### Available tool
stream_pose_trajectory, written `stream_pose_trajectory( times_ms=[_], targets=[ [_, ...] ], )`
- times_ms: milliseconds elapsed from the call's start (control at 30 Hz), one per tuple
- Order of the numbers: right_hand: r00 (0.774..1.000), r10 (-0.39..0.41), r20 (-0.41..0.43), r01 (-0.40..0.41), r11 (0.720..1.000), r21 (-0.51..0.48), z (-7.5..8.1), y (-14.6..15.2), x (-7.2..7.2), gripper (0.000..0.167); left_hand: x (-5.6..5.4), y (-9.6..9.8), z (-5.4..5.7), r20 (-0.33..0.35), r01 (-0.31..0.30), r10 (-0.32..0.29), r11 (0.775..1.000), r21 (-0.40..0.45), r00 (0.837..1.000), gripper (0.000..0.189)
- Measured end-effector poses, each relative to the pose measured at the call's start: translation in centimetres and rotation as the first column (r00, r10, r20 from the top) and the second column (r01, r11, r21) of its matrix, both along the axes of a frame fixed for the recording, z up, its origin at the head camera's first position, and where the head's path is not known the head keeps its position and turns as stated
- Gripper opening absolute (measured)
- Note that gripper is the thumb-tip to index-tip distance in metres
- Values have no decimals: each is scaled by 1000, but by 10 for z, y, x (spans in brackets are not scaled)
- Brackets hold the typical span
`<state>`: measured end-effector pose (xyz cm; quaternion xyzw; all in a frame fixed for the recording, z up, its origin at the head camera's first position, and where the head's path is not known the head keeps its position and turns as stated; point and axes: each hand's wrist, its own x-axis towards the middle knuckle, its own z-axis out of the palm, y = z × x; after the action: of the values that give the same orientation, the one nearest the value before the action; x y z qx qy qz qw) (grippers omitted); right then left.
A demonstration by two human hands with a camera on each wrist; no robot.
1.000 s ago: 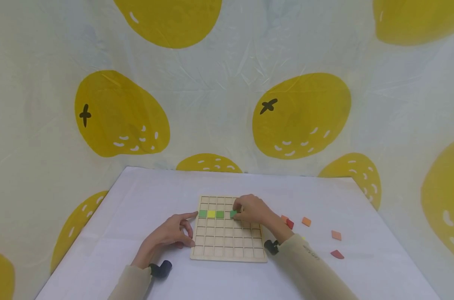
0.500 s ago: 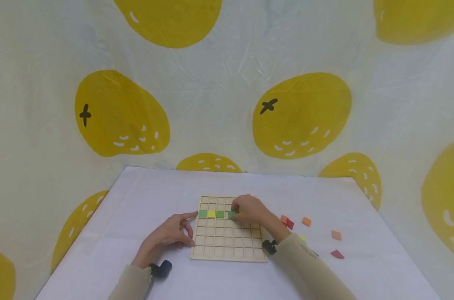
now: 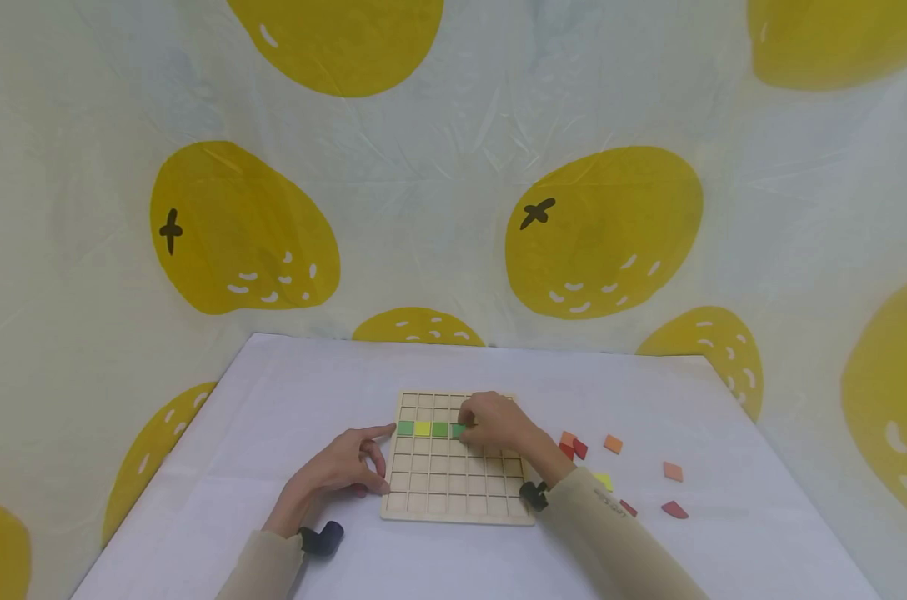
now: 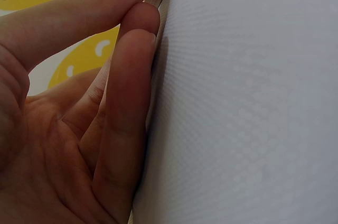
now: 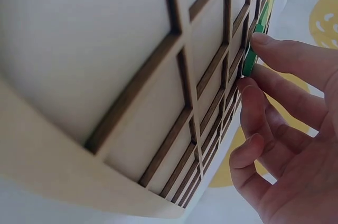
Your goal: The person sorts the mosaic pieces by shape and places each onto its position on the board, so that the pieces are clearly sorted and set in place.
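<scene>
A wooden grid board [image 3: 448, 483] lies flat on the table, with a row of coloured square tiles across its upper part: a light green tile [image 3: 405, 428], a yellow tile [image 3: 423, 428] and a green tile [image 3: 440, 429]. At the end of that row my right hand [image 3: 496, 418] pinches a darker green tile [image 3: 457, 431] between thumb and finger. The right wrist view shows this green tile [image 5: 250, 61] tilted against the grid. On the other side, my left hand [image 3: 341, 460] touches the board's left edge with index finger and thumb spread apart.
Right of the board lie loose pieces: an orange tile [image 3: 613, 443], a salmon tile [image 3: 673, 472], a yellow tile [image 3: 603, 482], a red quarter-round piece [image 3: 674, 509] and several other red and orange ones. A fruit-patterned sheet [image 3: 423, 208] hangs behind the table.
My right hand has shifted slightly left with the darker green tile, bringing it up beside the other green tile. My left hand has stayed put.
</scene>
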<state>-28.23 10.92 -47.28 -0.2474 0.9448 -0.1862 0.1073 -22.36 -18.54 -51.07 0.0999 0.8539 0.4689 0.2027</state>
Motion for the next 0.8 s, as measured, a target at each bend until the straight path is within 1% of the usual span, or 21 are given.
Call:
stream_pose_trajectory(
  times_ms=[167, 500, 800],
  targets=[
    [1000, -13, 1, 13, 1000, 1, -1, -1, 0, 20, 0, 0, 0, 0, 1, -1, 1000, 0, 1000, 101],
    [1000, -7, -15, 7, 1000, 3, -3, -3, -1, 21, 0, 0, 1, -9, 14, -14, 1000, 5, 1000, 101],
    [999, -33, 15, 34, 999, -7, -3, -5, 0, 22, 1, 0, 1, -12, 7, -7, 1000, -2, 1000, 100]
  ],
)
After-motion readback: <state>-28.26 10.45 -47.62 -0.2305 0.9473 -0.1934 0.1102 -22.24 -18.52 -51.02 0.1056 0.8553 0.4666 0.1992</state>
